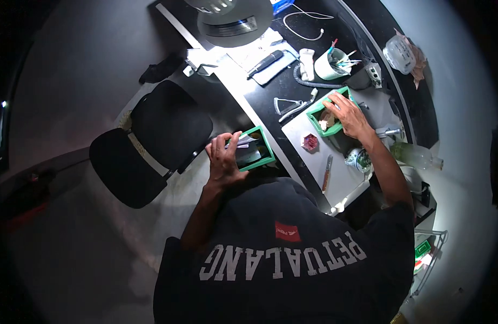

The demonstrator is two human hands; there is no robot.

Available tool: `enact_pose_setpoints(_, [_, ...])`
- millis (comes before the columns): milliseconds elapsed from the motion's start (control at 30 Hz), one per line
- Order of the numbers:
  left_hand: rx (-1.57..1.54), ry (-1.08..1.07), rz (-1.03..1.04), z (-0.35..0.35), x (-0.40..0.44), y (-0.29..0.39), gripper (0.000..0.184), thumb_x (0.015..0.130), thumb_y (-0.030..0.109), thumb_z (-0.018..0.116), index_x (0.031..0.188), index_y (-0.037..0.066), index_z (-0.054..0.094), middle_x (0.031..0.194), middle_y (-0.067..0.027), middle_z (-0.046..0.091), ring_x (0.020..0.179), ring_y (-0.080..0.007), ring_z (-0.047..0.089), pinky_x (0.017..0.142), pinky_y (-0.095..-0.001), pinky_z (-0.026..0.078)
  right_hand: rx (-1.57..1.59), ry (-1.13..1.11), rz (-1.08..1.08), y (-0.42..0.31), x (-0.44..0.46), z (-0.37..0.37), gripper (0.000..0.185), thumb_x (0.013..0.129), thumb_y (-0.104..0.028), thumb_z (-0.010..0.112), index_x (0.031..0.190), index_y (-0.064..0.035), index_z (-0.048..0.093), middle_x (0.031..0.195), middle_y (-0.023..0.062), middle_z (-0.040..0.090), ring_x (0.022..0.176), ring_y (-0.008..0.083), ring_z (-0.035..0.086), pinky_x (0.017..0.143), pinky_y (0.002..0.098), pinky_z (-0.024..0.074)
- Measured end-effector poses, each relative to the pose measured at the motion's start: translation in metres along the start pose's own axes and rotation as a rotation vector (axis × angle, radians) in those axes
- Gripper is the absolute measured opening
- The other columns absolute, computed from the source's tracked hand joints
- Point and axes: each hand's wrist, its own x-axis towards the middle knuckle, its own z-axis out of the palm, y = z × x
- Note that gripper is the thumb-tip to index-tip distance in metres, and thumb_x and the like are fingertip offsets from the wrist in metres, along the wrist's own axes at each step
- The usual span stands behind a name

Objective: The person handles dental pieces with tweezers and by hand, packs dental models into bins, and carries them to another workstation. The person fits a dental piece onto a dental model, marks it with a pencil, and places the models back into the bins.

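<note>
My left hand (223,162) is at the left side of a green-rimmed open box (267,143), its fingers curled over the edge. White papers (246,140) lie inside that box beside my fingertips. On the desk, a second green box (314,120) has my right hand (349,116) across its right side, fingers bent over it. A light brown and whitish item (327,119) shows inside; my hand hides part of the interior. Close by stand a small dark red faceted pot (309,142) and a slim pen-like tool (327,174).
A desk lamp (235,24) overhangs the far end. Behind the boxes are a cup of pens (331,67), a coiled cord (314,83) and a black handpiece (266,63). A plastic bottle (414,155) lies to the right, near a patterned cup (358,160). A black chair (146,146) stands left.
</note>
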Motion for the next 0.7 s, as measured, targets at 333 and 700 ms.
enact_pose_setpoints(333, [0.025, -0.034, 0.014, 0.006, -0.014, 0.000, 0.095, 0.056, 0.036, 0.087, 0.140, 0.007, 0.055, 0.125, -0.0161, 0.051, 0.121, -0.0333, 0.048, 0.105, -0.0470, 0.031, -0.068, -0.050, 0.047, -0.007, -0.007, -0.001, 0.093, 0.073, 0.014, 0.066, 0.156, -0.0225, 0.041, 0.159, 0.0110, 0.041, 0.147, 0.0340, 0.039, 0.118, 0.0460, 0.0378])
enact_pose_setpoints(700, [0.010, -0.097, 0.149, 0.011, 0.005, 0.006, 0.096, 0.055, 0.034, 0.091, 0.140, 0.007, 0.055, 0.127, -0.0165, 0.051, 0.122, -0.0342, 0.048, 0.104, -0.0493, 0.032, 0.219, 0.220, 0.300, -0.028, -0.019, -0.047, 0.055, 0.076, 0.004, 0.061, 0.130, -0.0038, 0.061, 0.133, 0.0179, 0.055, 0.122, 0.0388, 0.057, 0.105, 0.0454, 0.0479])
